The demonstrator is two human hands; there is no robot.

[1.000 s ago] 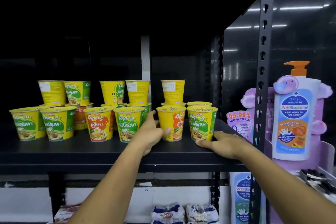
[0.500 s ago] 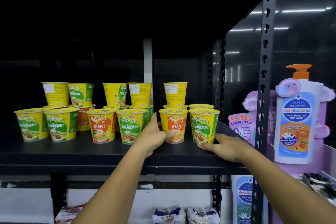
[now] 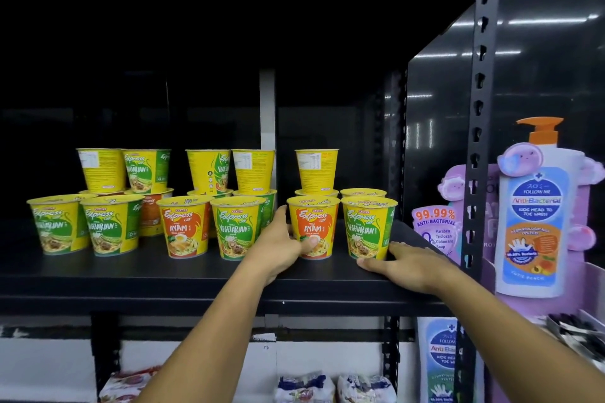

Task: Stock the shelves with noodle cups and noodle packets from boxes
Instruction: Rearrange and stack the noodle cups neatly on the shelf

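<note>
The orange AYAM noodle cup (image 3: 312, 222) stands upright in the near row, toward the right end of the black shelf (image 3: 163, 275). It is grasped by the left hand (image 3: 281, 247), with the thumb across its front. The right hand (image 3: 409, 263) is laid flat on the shelf with its fingers (image 3: 397, 247) released, just beside the rightmost Vegetarian noodle cup (image 3: 368, 226).

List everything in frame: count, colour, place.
front noodle cups: six, four green, two orange, shelf front row
stacked noodle cups: five, yellow, upper tier behind; lower rear cups partly hidden
shelf: one, black, centre
soap bottle display: one, white-blue, orange pump, right
noodle packets: at least three, blue-white and red, bottom edge, below the shelf
left hand: grips right orange cup
right hand: flat on shelf, thumb at rightmost green cup
</note>
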